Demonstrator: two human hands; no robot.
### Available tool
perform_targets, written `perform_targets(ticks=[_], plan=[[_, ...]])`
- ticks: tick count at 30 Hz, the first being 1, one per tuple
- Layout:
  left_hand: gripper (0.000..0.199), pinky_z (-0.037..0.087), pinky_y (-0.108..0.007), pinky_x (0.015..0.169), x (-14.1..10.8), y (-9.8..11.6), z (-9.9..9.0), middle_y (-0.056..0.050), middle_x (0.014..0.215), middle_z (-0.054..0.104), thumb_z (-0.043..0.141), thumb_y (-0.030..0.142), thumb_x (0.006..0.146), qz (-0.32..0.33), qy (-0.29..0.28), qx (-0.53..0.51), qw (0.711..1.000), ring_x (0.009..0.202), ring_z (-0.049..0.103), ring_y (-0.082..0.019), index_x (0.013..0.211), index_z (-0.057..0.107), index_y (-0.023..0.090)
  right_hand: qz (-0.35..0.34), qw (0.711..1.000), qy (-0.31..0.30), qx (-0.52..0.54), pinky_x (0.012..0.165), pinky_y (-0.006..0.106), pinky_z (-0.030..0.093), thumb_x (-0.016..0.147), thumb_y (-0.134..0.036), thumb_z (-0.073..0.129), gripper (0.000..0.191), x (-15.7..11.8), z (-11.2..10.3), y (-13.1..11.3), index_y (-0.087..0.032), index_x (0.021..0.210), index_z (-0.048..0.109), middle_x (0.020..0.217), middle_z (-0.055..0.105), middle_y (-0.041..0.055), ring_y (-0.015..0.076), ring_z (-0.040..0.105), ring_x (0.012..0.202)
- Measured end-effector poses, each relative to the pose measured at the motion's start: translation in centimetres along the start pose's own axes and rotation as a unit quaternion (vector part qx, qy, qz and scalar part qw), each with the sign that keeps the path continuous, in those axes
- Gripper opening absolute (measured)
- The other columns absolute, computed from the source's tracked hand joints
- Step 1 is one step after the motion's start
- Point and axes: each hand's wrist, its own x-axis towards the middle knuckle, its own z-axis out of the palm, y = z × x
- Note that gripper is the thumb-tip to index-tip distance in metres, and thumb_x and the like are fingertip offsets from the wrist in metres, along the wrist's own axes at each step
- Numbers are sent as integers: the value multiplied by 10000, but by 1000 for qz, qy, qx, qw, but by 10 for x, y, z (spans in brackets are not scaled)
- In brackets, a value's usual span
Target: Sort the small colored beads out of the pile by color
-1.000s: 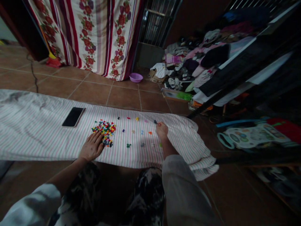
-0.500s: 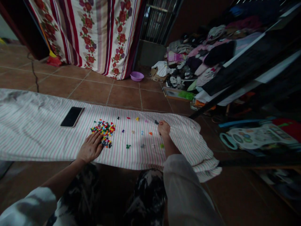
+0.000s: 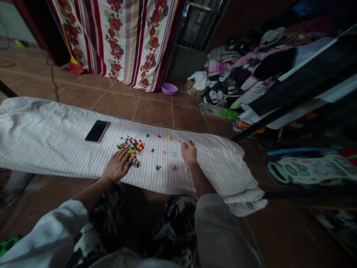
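Note:
My left hand (image 3: 117, 165) lies flat with its fingers spread on the lower left edge of a pile of small multicoloured pieces (image 3: 135, 146). Right of the pile, small groups sorted by colour sit in rows on the striped cloth, among them yellow pieces (image 3: 169, 137), green pieces (image 3: 158, 168) and grey pieces (image 3: 174, 168). My right hand (image 3: 189, 152) is closed over the right end of these rows, beside the pink pieces (image 3: 180, 140) and dark pieces (image 3: 191, 142). Whatever its fingers pinch is too small to make out.
A phone (image 3: 97, 131) lies on the striped cloth (image 3: 64, 126) left of the pile. Beyond the cloth, a purple bowl (image 3: 169, 89) stands on the tiled floor near a floral curtain (image 3: 125, 44). Heaped clothes (image 3: 240, 70) and a dark frame are at the right.
The view has shifted, so the cloth and its pieces appear further right. My right hand has moved left and nearer the pink pieces, away from the dark ones. My left hand stays by the pile.

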Motion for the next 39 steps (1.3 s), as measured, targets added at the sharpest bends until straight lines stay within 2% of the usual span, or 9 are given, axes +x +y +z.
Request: perform_targets(ticks=[5, 8, 13, 17, 21, 27, 39], plan=[[458, 363, -502, 1117, 0, 1, 0, -174, 1384, 537, 400, 317, 909, -10, -2, -12, 1000, 1365, 415, -300, 1287, 560, 113, -102, 989, -50, 95, 794, 265, 494, 832, -214, 490, 251, -43, 21, -46, -198, 964, 703, 926, 705, 49, 162, 636, 825], [461, 358, -515, 1116, 0, 1, 0, -175, 1392, 528, 394, 317, 910, -17, -6, -18, 1000, 1375, 400, -305, 1294, 554, 117, -159, 971, -114, 140, 771, 258, 499, 842, -218, 507, 221, -73, 38, -70, -199, 960, 693, 920, 693, 42, 149, 633, 795], [468, 347, -531, 1116, -1, 1, 3, -173, 1405, 516, 386, 312, 910, -22, -5, -28, 999, 1381, 387, -305, 1311, 537, 125, -219, 947, -211, 107, 792, 267, 484, 844, -173, 542, 175, -117, 61, -98, -229, 934, 682, 892, 675, 13, 151, 620, 824], [464, 353, -540, 1105, -1, 1, 5, -172, 1394, 524, 373, 320, 913, -25, 2, -32, 999, 1369, 401, -306, 1306, 537, 135, -237, 941, -233, 57, 840, 282, 469, 852, -134, 536, 198, -138, 71, -109, -226, 956, 678, 931, 669, 36, 171, 608, 891], [456, 349, -515, 1114, -1, 0, 4, -180, 1387, 528, 370, 323, 918, -21, -3, -28, 999, 1369, 400, -301, 1281, 552, 114, -243, 941, -235, 22, 897, 290, 450, 847, -94, 512, 273, -147, 75, -116, -223, 1040, 656, 1007, 656, 53, 182, 591, 979], [458, 347, -541, 1109, -1, 1, 3, -172, 1408, 512, 383, 333, 913, -28, -2, -40, 999, 1374, 395, -307, 1291, 550, 135, -239, 945, -223, 0, 878, 282, 445, 869, -103, 498, 249, -151, 79, -120, -239, 1033, 627, 999, 638, 47, 180, 573, 989], [440, 350, -506, 1115, 0, 2, 0, -181, 1376, 538, 383, 341, 924, -22, -2, -26, 999, 1364, 412, -299, 1254, 567, 115, -225, 953, -198, 36, 873, 289, 451, 886, -136, 502, 188, -151, 82, -116, -224, 977, 640, 955, 655, 44, 182, 585, 955]])
